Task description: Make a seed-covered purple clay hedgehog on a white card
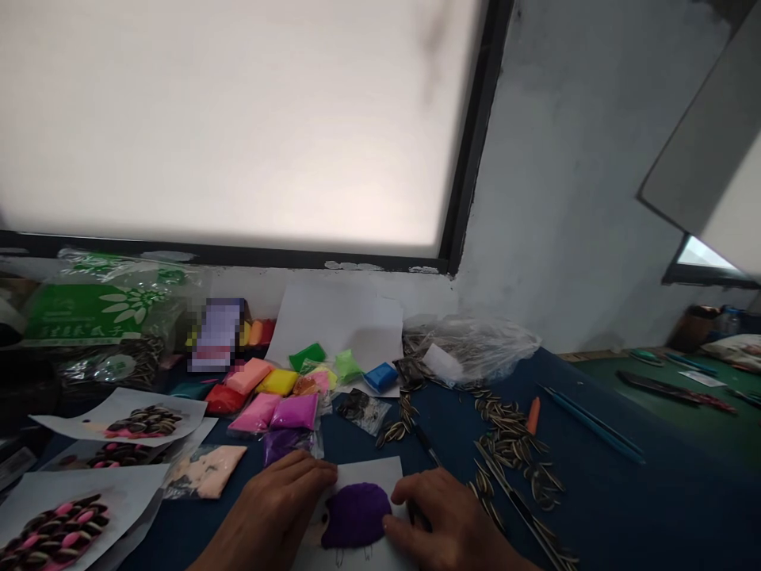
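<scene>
A sheet of white paper [389, 469] lies at the front with a flattened purple clay shape [360, 515] on it. The shape has a rounded outline with a jagged left edge. Beside that edge is a pale face-like part with a dark spot, and thin drawn legs show below. My left hand [277, 507] rests on the paper's left side, fingers stretched and lying flat. At the clay's right edge is my right hand [443, 515], thumb and forefinger apart and touching the rim. Its other fingers are curled and partly hidden, with something dark beneath them.
Several coloured clay packets [296, 412] lie behind the paper. Loose sunflower seeds [505, 432], metal tweezers [517, 500], blue tweezers [594, 424] and an orange stick [533, 415] are on the right. Seed-covered pictures [143, 420] and a green seed bag [89, 313] are on the left.
</scene>
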Demonstrator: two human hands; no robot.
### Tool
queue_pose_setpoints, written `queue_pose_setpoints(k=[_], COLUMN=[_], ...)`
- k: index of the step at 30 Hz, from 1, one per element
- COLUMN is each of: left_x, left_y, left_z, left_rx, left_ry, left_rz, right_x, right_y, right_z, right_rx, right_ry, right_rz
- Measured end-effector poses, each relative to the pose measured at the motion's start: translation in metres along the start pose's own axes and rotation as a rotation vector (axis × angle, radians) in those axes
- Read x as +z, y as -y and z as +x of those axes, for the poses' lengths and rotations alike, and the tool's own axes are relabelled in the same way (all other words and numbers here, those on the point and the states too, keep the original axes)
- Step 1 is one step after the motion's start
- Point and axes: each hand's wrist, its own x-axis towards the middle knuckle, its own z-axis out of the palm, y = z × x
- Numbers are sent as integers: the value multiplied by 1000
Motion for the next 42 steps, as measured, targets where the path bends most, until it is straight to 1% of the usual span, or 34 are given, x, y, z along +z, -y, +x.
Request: queue_pose_setpoints(k=[4, 8, 12, 15, 17, 20, 24, 26, 29, 31, 33, 39, 42], left_x=[-1, -2, -1, 0, 1, 0, -1, -1, -1, -1, -2, -1, -1], left_y=[0, -1, -1, 0, 0, 0, -2, -1, -1, -2, -3, -2, -1], left_z=[1, 1, 0, -1, -1, 0, 0, 0, 0, 0, 1, 0, 0], left_rx=[3, -2, -9, -10, -9, -3, -1, -2, 4, -2, -5, 6, 6], left_ry=[-6, 0, -1, 1, -3, 0, -5, -7, -6, 1, -2, -21, -16], left_rz=[-6, -9, -12, -4, -2, -12, -10, -1, -2, -5, -3, 4, -5], right_x=[1, -4, -5, -6, -9, -15, -21, -21, -18, -16, -15, -22, -16], right_y=[-1, -1, -3, -5, -4, -1, 1, 0, -2, -3, -3, -1, -4], right_z=[0, 2, 1, 1, 3, 7, 11, 11, 10, 10, 9, 9, 3], right_rx=[-2, -138, -185, -207, -223, -220, -210, -228, -240, -233, -218, -199, -202], right_ry=[-28, 4, 50, -13, -4, 76, 34, 12, 25, 57, 62, 9, -37], right_rz=[20, -32, -84, -98, -115, -144, -139, -133, -133, -142, -148, -154, -134])
